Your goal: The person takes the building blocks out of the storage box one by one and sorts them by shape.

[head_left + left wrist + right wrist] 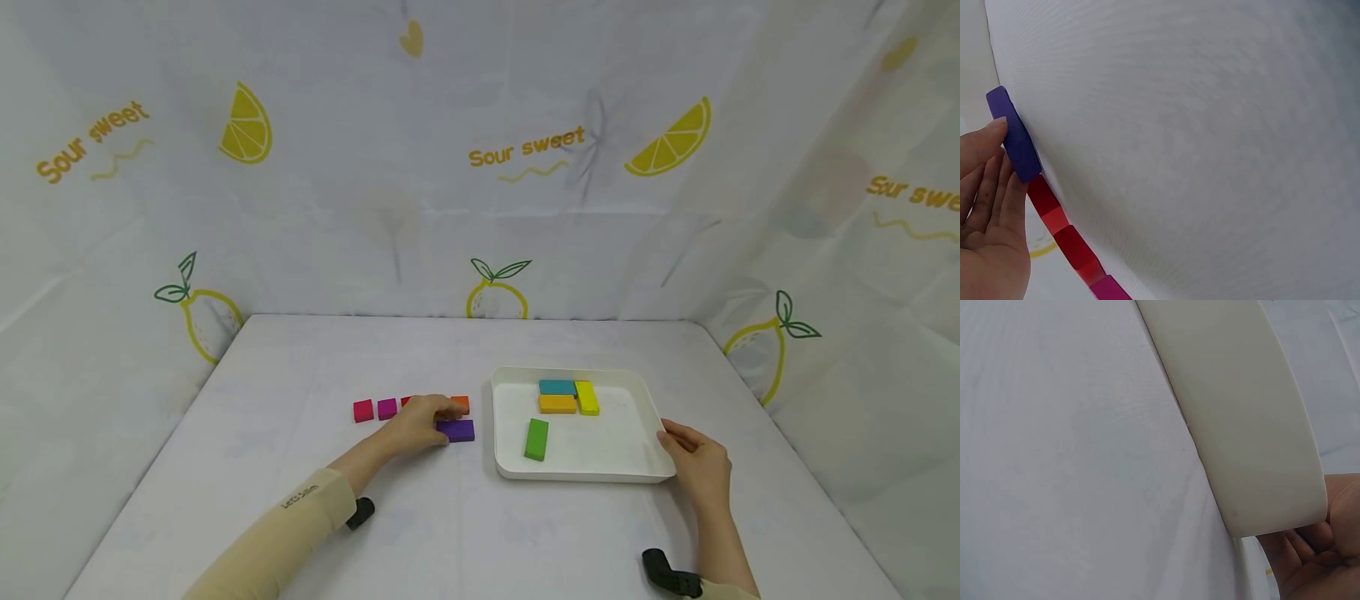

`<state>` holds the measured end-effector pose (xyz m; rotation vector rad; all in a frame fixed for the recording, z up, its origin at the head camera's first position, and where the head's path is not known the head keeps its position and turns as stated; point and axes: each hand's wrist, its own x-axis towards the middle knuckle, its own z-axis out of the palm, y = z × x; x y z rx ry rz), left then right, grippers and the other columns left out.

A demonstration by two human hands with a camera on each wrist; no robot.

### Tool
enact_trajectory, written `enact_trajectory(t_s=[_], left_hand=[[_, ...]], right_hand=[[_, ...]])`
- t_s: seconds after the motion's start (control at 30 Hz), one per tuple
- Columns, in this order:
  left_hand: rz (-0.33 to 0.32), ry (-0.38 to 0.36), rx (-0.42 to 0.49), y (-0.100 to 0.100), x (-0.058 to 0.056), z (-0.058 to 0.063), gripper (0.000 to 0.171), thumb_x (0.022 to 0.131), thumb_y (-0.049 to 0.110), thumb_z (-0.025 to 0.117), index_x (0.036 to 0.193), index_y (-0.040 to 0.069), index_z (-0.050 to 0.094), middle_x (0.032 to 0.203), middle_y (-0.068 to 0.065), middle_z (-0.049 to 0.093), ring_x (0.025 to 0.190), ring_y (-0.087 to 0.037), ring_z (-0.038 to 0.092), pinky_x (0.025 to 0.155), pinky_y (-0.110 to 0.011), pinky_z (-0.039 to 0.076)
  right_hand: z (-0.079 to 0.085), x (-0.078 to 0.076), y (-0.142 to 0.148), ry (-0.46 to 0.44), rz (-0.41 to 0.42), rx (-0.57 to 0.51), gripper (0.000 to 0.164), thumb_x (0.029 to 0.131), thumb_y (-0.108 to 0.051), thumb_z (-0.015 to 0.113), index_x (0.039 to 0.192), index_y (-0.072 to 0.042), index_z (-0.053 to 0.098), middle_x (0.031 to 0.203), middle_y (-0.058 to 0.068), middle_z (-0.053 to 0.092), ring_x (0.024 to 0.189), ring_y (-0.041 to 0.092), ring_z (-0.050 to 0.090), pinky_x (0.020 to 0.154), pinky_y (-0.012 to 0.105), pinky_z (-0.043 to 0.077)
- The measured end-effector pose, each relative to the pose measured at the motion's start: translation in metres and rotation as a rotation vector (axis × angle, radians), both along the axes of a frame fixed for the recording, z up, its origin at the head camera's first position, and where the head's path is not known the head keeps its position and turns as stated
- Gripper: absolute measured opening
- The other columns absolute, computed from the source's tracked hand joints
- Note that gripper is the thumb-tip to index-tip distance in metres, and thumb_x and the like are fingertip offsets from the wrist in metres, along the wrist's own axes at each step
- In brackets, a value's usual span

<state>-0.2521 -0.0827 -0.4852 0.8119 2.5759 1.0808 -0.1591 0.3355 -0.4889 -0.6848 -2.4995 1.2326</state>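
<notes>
On the table, left of the white tray, my left hand pinches a purple block. The left wrist view shows its thumb against the near face of the purple block, fingers on the far side. Just beyond that hand lies an orange block, partly covered by the fingers. My right hand holds the tray by its right side, thumb at the rim. From the right wrist, the tray's outer wall meets the hand at the corner.
Inside the tray lie a blue block, an amber block, a yellow block and a green block. Left of my left hand, a crimson block and a magenta block stand in a row with a half-hidden red block.
</notes>
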Motion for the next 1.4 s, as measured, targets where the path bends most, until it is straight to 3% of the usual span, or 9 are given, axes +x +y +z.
enact_trajectory(t_s=[0.47,0.73,0.83,1.17,1.4], left_hand=[[0.034,-0.009,0.066,0.001,0.002,0.007,0.045,0.082,0.006,0.077,0.125,0.009,0.065,0.122,-0.006,0.070,0.117,-0.024,0.065,0.105,-0.042,0.053],[0.010,-0.042,0.287,0.023,0.005,0.011,0.055,0.084,0.012,0.077,0.135,0.002,0.057,0.133,-0.012,0.063,0.125,-0.031,0.062,0.104,-0.046,0.052],[-0.013,-0.018,0.321,0.039,0.005,0.013,0.056,0.084,0.014,0.077,0.135,0.002,0.057,0.133,-0.012,0.063,0.125,-0.029,0.061,0.106,-0.045,0.051],[-0.095,0.001,0.241,0.097,-0.003,0.024,0.060,0.085,0.017,0.078,0.138,0.004,0.054,0.135,-0.008,0.060,0.128,-0.024,0.058,0.112,-0.032,0.047],[-0.065,-0.015,0.136,0.136,-0.002,0.026,0.063,0.086,0.027,0.077,0.140,0.006,0.052,0.137,-0.007,0.059,0.127,-0.024,0.057,0.110,-0.032,0.049]], right_hand=[[0.002,-0.001,0.001,0.000,-0.002,0.012,0.038,0.094,-0.030,0.067,0.123,-0.005,0.069,0.120,0.020,0.070,0.071,-0.029,0.043,0.064,-0.003,0.041],[0.004,0.000,0.000,-0.002,0.000,0.010,0.037,0.094,-0.027,0.067,0.123,-0.005,0.069,0.120,0.020,0.070,0.071,-0.029,0.043,0.064,-0.003,0.041],[0.004,0.000,-0.001,0.002,0.003,0.005,0.037,0.094,-0.027,0.067,0.123,-0.004,0.069,0.119,0.020,0.070,0.071,-0.029,0.044,0.064,-0.003,0.041],[0.000,-0.001,0.001,0.010,-0.006,0.015,0.037,0.093,-0.028,0.068,0.122,-0.006,0.070,0.116,0.018,0.072,0.071,-0.030,0.044,0.065,-0.003,0.040],[0.001,0.000,0.000,0.009,-0.009,0.014,0.036,0.093,-0.028,0.068,0.122,-0.006,0.070,0.116,0.018,0.072,0.072,-0.030,0.043,0.065,-0.004,0.040]])
